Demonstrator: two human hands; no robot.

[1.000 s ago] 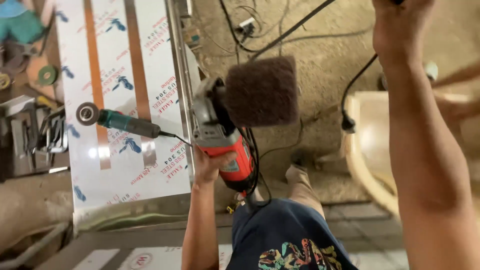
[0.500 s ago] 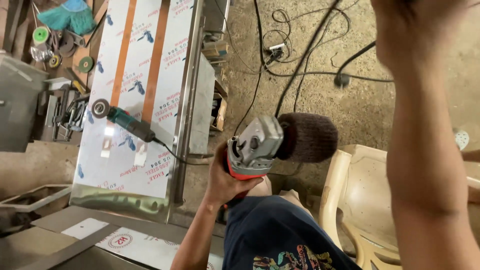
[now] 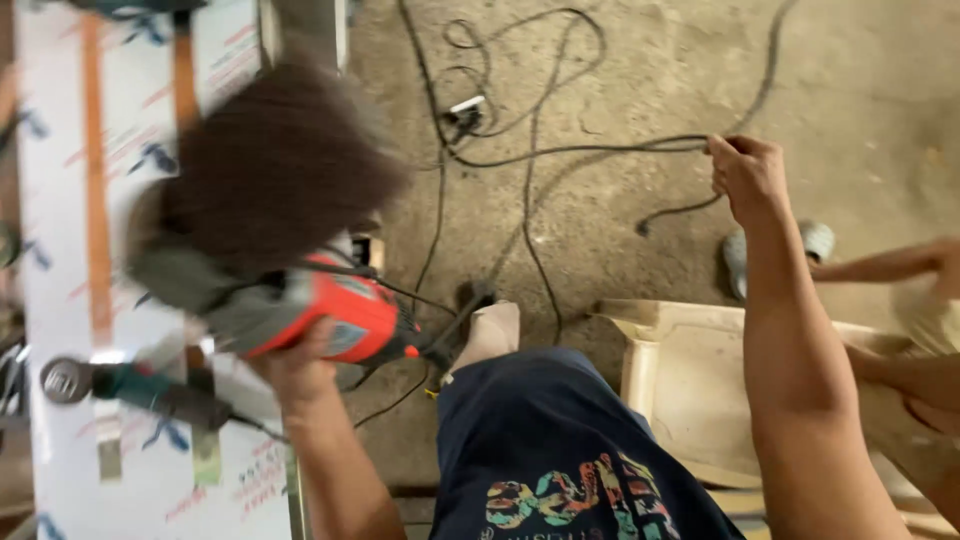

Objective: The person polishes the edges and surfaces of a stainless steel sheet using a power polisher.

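Raised since half a second ago, the red-bodied polisher (image 3: 320,315) now sits closer to the camera, its dark brown buffing wheel (image 3: 275,160) blurred above the left hand (image 3: 295,365), while the right arm has dropped so its hand is in view. Left of that hand lies a long white-filmed metal panel (image 3: 55,250) — its protective sheet printed with repeated blue and red marks and crossed by two orange strips. A second, teal-handled grinder (image 3: 130,385) rests on the panel just beside the left hand. The left hand is wrapped tight around the polisher's body. The right hand (image 3: 745,175) is closed on a black power cord (image 3: 590,150) — held out over the concrete floor (image 3: 880,90). A cream plastic chair (image 3: 690,380) stands below that arm.
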